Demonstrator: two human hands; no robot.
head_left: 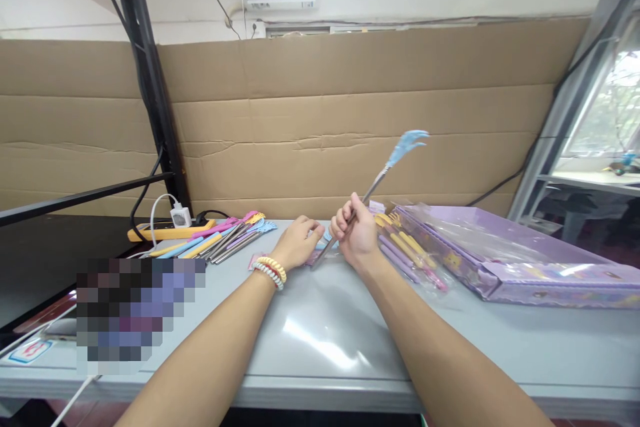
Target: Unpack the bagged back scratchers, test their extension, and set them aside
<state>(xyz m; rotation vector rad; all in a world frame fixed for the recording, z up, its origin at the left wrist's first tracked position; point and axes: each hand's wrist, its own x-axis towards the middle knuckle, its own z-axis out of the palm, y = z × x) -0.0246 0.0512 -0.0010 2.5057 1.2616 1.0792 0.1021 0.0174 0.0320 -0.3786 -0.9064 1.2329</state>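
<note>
- Back scratcher (377, 183), metal-shafted and blue-clawed, is gripped partway along its shaft over a grey counter (525, 347); a tall cardboard sheet (300, 120) stands behind, perhaps to screen off the wall.
- On the right lies a purple box (560, 290) with clear plastic film across it, seemingly set aside there so the middle stays within reach.
- Left of centre, a fanned pile of loose back scratchers (227, 240) spreads out, claws mostly toward the far right and shafts toward the near left; laying them roughly parallel probably makes single ones easier to pick up.
- Just beside the box, plastic-wrapped back scratchers (413, 250) with yellow and purple parts lie flat, likely bagged to keep each set together.
- The right hand (357, 230) has its fingers curled tightly around the shaft, a grip that probably keeps the claw raised and steady.
- The left hand (297, 240) is near the shaft's lower end, fingers bent; I cannot tell whether they pinch anything. Pinkish plastic shows partly behind that wrist.
- The held shaft's long axis slants from low left, near the counter, to upper right; whether its lower end touches the surface is unclear.
- Smallest, the blue claw (404, 147) tops the shaft, its curved tips pointing right.
</note>
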